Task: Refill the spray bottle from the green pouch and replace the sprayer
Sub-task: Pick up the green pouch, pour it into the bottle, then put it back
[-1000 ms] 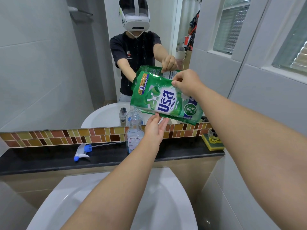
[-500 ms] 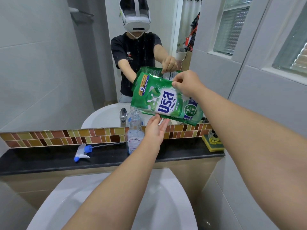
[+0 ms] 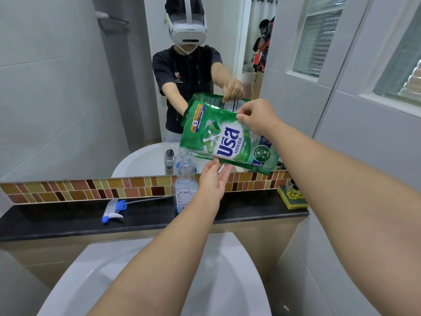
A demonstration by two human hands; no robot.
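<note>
right fingers pinch tilted glossy green plastic pouch by its upper edge | left fingers straight under its lower edge | clear plastic spray bottle upright mid black surface below pouch's low corner | white-blue sprayer lying toward left end

Over the far black ledge, the right hand pinches the tilted green pouch while the left hand supports it above the open spray bottle, sprayer lying left.
</note>
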